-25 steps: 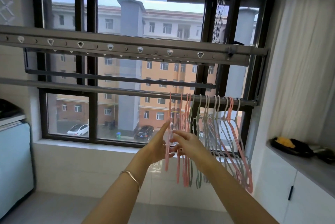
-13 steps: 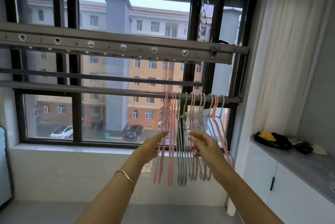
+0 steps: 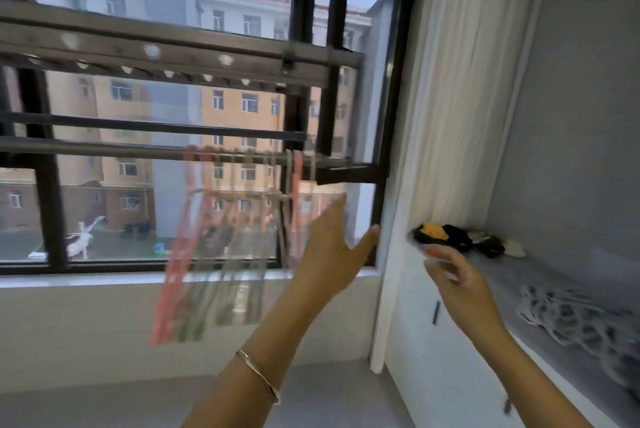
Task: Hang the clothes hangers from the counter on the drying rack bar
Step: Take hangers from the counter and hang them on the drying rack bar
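Two lots of hangers on view.

Lot 1: hung hangers (image 3: pixel 221 254), pink and grey-green, hooked on drying rack bar (image 3: pixel 104 152) nr its right end, in front of window. Bunched close, lower ends slanting left, heavily blurred; no reliable count.

Lot 2: pale tangled heap (image 3: pixel 581 323) lying on bench (image 3: pixel 512 275), far right, well apart from bar. Taken for the remaining hangers; too blurred to confirm.

Left hand (image 3: pixel 329 251): flat, fingers spread, thumb out, just right of hung lot, gripping nothing. Bracelet (image 3: pixel 259 374) on that wrist.

Right hand (image 3: pixel 453 275): over bench's near end, fingers loosely out, nothing seen in it; blur heavy, so tentative.

Dark bundle w/ orange patch (image 3: pixel 440 235) at back of bench, nr right hand.

Step, as judged: reach toward bench for next batch. Task part done.

Risks, as judged:
- Snagging in tangled heap; poss. dragging of neighbours off bench edge onto floor if lifted by a single hook.
- Knock to dark bundle, given closeness to right hand.
- Little free bar beside hung lot; poss. unhooking of hung ones when forcing more in.
- Bracelet catching on a hook.
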### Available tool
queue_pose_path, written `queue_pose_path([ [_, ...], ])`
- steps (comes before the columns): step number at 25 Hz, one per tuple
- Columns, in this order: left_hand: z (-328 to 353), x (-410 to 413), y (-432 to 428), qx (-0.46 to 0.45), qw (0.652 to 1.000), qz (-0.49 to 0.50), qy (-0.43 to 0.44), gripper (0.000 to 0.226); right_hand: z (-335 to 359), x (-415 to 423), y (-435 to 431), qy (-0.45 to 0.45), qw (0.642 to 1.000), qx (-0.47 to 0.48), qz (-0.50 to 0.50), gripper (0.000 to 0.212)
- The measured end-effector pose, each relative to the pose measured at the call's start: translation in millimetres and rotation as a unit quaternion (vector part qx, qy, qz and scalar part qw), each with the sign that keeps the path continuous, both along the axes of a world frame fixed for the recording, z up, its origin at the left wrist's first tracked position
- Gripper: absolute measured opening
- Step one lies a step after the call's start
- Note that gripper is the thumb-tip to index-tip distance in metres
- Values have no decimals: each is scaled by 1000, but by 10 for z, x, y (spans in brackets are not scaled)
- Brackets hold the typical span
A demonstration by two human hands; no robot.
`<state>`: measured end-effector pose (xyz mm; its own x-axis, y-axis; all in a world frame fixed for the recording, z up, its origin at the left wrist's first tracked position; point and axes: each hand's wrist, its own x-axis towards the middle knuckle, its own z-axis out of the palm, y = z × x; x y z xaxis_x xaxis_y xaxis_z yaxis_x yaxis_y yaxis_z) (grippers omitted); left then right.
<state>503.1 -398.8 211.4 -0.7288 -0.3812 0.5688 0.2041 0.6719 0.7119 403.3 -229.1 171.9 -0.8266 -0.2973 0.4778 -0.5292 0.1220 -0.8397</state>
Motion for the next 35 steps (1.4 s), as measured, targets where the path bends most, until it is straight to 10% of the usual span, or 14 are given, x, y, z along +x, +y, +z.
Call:
queue_pose_path([
  [10, -900, -2104, 2347, -45, 971, -177, -153, 76, -773, -1445, 2798, -45, 969, 56, -235, 40],
  [18, -1673, -3835, 3537, -82, 916, -321, -228, 77, -1518, -2506, 3347, -60, 951, 41, -302, 45],
  [31, -2783, -5893, 4273, -200, 816, -449, -303, 67, -2676, -3840, 3730, -278, 721, 30, -634, 50],
  [35, -3002, -5990, 4375, -200, 781, -478, -348, 76, -2807, -3785, 3834, -296, 722, 16, -625, 11],
])
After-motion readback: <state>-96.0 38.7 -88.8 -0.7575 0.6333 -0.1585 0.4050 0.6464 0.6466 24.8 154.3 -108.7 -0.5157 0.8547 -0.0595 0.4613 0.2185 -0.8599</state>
